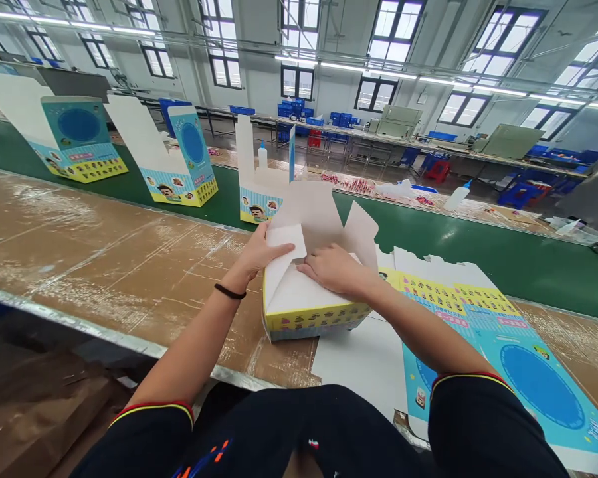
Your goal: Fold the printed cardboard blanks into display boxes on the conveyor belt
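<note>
A printed cardboard display box [316, 317] with a yellow and blue outer wall sits on the brown-covered workbench [104, 265], its white inner flaps folded inward. My left hand [262, 252] grips a white flap [284, 255] at the box's left side, and a black band circles that wrist. My right hand [331, 269] lies flat on a folded inner flap, fingers pointing left. A tall white back panel [309, 216] rises behind both hands. A flat die-cut printed sheet [483, 338] with a blue circle lies to the right, under my right forearm.
Several finished displays [80, 136] stand along the green conveyor belt [478, 252] beyond the bench. A white glue bottle [458, 196] lies past the belt. Farther back stand long workbenches and blue crates [294, 109]. The bench's metal front edge [104, 328] runs on my left.
</note>
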A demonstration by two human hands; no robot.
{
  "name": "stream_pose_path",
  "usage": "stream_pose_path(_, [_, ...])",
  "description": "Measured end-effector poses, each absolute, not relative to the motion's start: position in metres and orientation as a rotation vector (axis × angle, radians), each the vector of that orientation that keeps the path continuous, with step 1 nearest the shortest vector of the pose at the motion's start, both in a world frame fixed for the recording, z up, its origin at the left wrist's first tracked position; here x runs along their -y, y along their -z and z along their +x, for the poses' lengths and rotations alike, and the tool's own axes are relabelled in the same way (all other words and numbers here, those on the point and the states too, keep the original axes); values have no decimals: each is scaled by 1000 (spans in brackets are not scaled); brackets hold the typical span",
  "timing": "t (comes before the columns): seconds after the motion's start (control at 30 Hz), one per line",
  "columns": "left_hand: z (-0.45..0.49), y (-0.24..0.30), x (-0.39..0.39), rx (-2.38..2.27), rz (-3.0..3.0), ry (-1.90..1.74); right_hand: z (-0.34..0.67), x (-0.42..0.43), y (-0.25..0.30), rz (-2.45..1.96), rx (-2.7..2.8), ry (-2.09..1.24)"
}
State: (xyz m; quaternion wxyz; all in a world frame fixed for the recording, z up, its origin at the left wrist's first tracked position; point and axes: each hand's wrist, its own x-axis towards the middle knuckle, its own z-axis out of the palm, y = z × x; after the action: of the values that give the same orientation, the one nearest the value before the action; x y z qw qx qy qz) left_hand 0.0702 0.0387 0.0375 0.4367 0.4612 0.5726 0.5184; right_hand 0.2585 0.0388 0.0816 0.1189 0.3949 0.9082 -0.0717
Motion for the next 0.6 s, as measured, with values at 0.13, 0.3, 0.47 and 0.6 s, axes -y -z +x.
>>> stream_pose_path(0.13, [70, -37, -44, -1454, 1057, -1315, 299, -52, -81, 1409, -3201, 111])
stream_pose_path(0.3, [68, -31, -45, -1427, 1063, -1375, 353, -107, -67, 2335, -3434, 1135])
stream_pose_path(0.47, [66, -27, -45, -1379, 1059, -1412, 339, -126, -37, 1863, -2230, 2427])
stream_pose_path(0.6, [63, -19, -46, -1258, 1117, -1499, 317, -122, -26, 1534, -2438, 2284])
